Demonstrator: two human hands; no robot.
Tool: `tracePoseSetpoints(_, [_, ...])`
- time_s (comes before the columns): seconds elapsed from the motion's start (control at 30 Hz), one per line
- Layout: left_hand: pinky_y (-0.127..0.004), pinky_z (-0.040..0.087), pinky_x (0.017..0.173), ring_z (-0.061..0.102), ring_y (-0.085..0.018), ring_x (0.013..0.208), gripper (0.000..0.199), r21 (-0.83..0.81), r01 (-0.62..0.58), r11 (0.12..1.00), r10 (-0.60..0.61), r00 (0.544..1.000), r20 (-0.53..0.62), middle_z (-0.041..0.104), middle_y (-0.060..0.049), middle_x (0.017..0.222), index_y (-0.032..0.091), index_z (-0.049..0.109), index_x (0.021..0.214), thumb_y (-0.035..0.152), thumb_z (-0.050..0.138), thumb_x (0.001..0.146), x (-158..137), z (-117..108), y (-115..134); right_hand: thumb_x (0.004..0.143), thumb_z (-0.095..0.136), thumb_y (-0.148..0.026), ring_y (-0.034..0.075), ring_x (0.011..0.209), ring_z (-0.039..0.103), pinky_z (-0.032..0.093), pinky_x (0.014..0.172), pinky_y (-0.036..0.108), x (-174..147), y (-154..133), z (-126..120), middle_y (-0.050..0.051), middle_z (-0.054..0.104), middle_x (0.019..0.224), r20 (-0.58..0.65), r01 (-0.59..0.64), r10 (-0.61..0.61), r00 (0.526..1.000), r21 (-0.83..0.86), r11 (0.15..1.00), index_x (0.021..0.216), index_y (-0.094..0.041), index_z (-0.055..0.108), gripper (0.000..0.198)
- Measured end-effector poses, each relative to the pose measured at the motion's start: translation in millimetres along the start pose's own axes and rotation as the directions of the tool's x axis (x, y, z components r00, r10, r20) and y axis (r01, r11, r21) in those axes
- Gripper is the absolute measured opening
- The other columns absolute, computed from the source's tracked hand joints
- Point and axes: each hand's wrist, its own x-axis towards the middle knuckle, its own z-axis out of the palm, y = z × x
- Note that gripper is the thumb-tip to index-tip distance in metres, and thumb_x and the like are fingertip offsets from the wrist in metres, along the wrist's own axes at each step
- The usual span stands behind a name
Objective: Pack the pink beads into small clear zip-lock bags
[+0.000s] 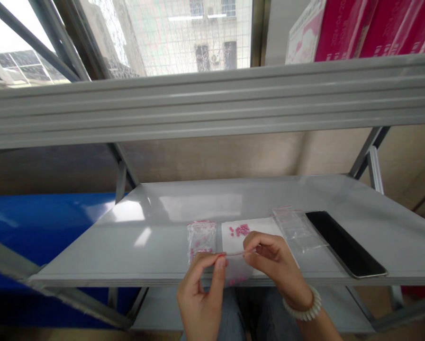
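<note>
A bracelet of pale, off-white beads, packed close together, circles the right wrist; near in the scene, the jeans are a faded blue-grey

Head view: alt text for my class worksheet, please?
A person's left hand and right hand pinch the top of a small clear bag containing pink pieces. Behind, on a grey shelf, more pink pieces lie on white paper.

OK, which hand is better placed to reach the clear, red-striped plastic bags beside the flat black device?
Probably the right hand: it is nearer the clear, red-striped plastic bags, with the left hand farther across. Both pinch the translucent, red-edged plastic bag between them, so the right would first let go.
</note>
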Motion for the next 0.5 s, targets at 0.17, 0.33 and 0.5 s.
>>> tracePoseSetpoints(0.17, [-0.02, 0.055, 0.07, 0.068, -0.015, 0.07, 0.009, -0.023, 0.019, 1.0, -0.02, 0.999, -0.028, 0.073, 0.0, 0.074, 0.021, 0.072, 0.078, 0.026, 0.069, 0.085, 2.0, -4.7, -1.7, 0.081, 0.075, -0.032, 0.014, 0.066, 0.054, 0.046, 0.062, 0.025, 0.9, 1.8, 4.7, 0.001, 0.06, 0.071, -0.003, -0.008, 0.008, 1.0, 0.029, 1.0, 0.074, -0.018, 0.066, 0.017])
tracePoseSetpoints(0.33, [-0.02, 0.055, 0.068, 0.067, -0.015, 0.067, 0.013, -0.049, 0.079, 0.996, -0.085, 0.989, -0.121, 0.07, 0.001, 0.07, 0.02, 0.071, 0.076, 0.03, 0.069, 0.084, 4.6, -11.1, -3.4, 0.079, 0.076, -0.034, 0.014, 0.065, 0.054, 0.045, 0.061, 0.026, 3.6, 5.2, 11.7, 0.001, 0.06, 0.07, 0.022, -0.012, 0.011, 1.0, 0.036, 0.999, 0.072, -0.018, 0.065, 0.02])
tracePoseSetpoints(0.5, [-0.022, 0.054, 0.067, 0.065, -0.016, 0.068, 0.015, -0.05, 0.094, 0.994, -0.098, 0.99, -0.098, 0.07, -0.001, 0.071, 0.019, 0.071, 0.076, 0.033, 0.07, 0.083, 6.9, -17.1, -4.3, 0.08, 0.074, -0.035, 0.015, 0.064, 0.051, 0.042, 0.061, 0.027, 5.4, -0.7, 20.5, 0.0, 0.056, 0.064, -0.052, 0.065, -0.065, 0.997, 0.003, 0.998, 0.062, -0.019, 0.059, 0.028])
